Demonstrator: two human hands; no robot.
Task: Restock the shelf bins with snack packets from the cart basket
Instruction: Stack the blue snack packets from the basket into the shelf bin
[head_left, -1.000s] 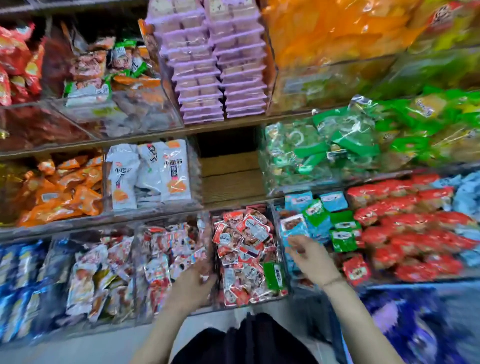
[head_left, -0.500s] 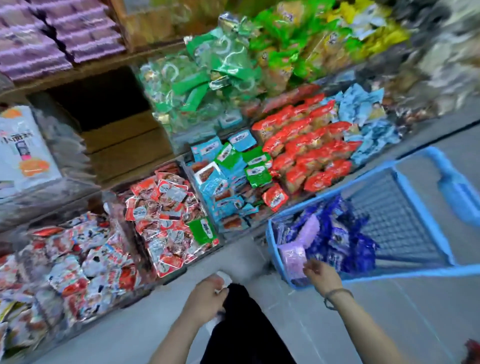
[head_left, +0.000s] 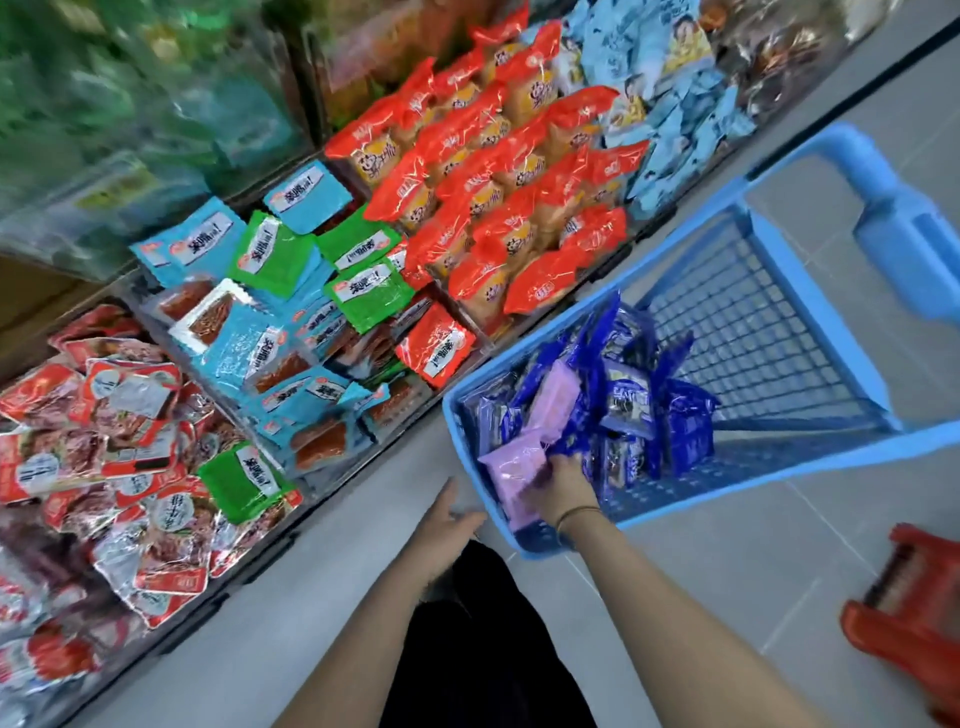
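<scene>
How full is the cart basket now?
Partly full: blue and pink packets heap at the basket's near end; mesh floor beyond is bare.

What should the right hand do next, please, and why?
Probably lift the pink packet out: the right hand is on it in the basket, though its grip is unclear, and the left hand is open outside.

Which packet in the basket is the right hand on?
The near pink packet, at the corner of the basket closest to the person, gripped by the right hand. The other pink packet lies farther in; the rest are blue.
</scene>
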